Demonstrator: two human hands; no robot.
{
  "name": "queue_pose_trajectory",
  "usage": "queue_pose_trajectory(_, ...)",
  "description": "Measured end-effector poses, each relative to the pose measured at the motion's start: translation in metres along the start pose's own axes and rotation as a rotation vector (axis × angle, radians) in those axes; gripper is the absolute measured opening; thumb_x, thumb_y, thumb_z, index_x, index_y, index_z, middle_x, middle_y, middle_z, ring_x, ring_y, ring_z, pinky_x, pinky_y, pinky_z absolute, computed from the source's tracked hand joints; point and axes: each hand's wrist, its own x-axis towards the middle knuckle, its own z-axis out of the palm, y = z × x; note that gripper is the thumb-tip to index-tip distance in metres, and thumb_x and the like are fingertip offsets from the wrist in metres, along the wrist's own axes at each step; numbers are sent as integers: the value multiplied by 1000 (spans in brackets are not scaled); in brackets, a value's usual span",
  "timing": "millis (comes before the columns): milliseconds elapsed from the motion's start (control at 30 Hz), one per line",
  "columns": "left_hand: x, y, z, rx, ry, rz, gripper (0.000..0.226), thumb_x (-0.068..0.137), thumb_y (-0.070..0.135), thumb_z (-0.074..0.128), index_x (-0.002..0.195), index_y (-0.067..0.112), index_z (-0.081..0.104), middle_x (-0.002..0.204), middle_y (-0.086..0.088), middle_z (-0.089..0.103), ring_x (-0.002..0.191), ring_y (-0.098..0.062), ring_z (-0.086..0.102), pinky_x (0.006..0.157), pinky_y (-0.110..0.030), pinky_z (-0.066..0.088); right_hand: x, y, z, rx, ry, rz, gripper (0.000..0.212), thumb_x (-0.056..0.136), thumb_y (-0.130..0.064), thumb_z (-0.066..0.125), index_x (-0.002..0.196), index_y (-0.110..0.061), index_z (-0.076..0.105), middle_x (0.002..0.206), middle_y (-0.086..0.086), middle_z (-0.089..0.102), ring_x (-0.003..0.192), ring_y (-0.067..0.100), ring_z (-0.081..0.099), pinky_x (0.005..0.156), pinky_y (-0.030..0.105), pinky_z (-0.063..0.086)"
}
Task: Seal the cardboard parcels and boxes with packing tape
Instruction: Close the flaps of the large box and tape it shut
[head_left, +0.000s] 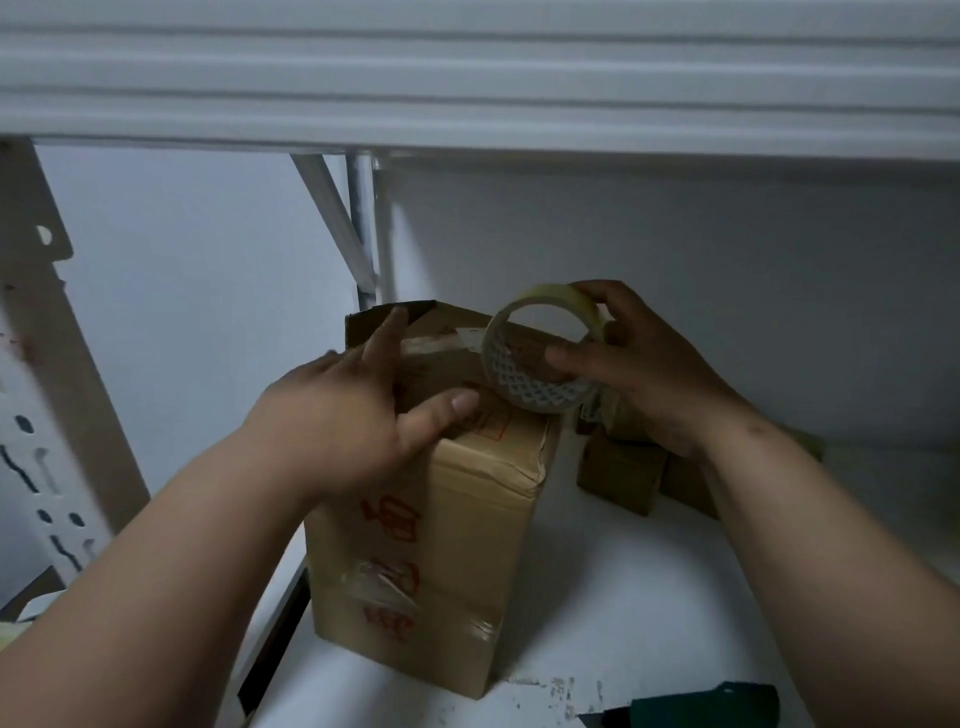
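A tall brown cardboard box with red printing and crinkled old tape is standing near the left edge of the white shelf. The left hand is pressing its top with fingers straight. The right hand is gripping a tape roll above the box's far right corner. Smaller boxes are sitting right of it, partly hidden by the right forearm.

A tall box stands left of a smaller box.
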Motion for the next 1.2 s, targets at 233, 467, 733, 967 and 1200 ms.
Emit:
queue_pose_trajectory(233, 11, -17, 5, 38, -120, -55, 119, 58, 102, 11, 156, 36, 9, 163, 12, 15, 146, -21, 29, 111, -35, 30, -9, -12, -23, 29, -62, -119, 74, 50, -38, 85, 116, -47, 53, 79, 7, 62, 76, 24, 68, 69, 41, 57)
queue_pose_trajectory(467, 17, -29, 11, 47, -112, -27, 122, 48, 99, -3, 153, 42, 23, 162, 15, 16, 148, -12, 23, 114, -37, 28, -31, 3, -44, -122, -201, 21, 58, 50, -32, 83, 104, -35, 64, 90, 6, 71, 81, 20, 70, 72, 34, 56)
queue_pose_trajectory(733, 16, -31, 11, 42, -123, -20, 115, 52, 96, -2, 152, 45, 23, 162, 19, 14, 149, -9, 19, 117, -38, 24, -39, 24, -50, -336, -155, 35, 55, 43, -59, 78, 91, -35, 67, 87, 7, 70, 83, 27, 67, 75, 51, 57)
queue_pose_trajectory(967, 12, -35, 5, -72, -135, -7, 114, 50, 100, 6, 149, 48, 31, 159, 20, 22, 147, -7, 21, 118, -38, 22, -68, 99, 14, 125, -169, 210, 66, 58, -18, 79, 114, -42, 54, 101, 1, 67, 89, 12, 69, 72, 25, 58)
queue_pose_trajectory(1200, 8, -36, 12, -210, 93, -69, 89, 57, 93, 24, 125, 50, 60, 141, 31, 46, 131, -5, 44, 100, -35, 41, -83, 121, 51, 760, 79, 308, 51, 59, -1, 66, 109, -8, 62, 84, 9, 73, 84, 25, 70, 68, 29, 57)
